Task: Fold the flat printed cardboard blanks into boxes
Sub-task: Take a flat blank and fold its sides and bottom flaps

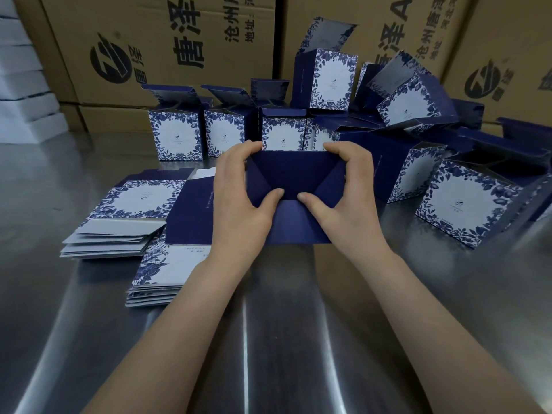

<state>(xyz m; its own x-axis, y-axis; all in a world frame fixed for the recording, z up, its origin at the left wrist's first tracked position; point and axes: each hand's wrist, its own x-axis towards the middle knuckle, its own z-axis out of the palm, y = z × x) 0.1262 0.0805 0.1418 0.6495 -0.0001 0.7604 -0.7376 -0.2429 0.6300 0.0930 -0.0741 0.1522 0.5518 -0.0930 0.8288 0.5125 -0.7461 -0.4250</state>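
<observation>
**Both hands clamp a half-folded blue box at the middle of the table**

The box (295,177) faces the camera with its dark blue end flaps, so its printed sides are hidden. The left hand (239,201) grips its 9 o'clock side and the right hand (346,198) its 3 o'clock side. Both thumbs press on the flaps near the middle. The fingers curl over the far edge, where their tips drop out of sight.

Just beside the left hand, toward 9 o'clock, lies a stack of flat blanks (131,210). A second stack (155,276) at 8 o'clock is partly covered by the left wrist.

From 11 to 3 o'clock the finished boxes (176,135) crowd close. Some stand upright in a row, others are tipped and piled, and those at 3 o'clock are cut off by the picture's edge. The small print on them is too fine to read.

Brown cartons (167,46) wall off the far side at 12 o'clock. The steel table (283,339) shows as bare metal between and beside the forearms toward 6 o'clock.
</observation>
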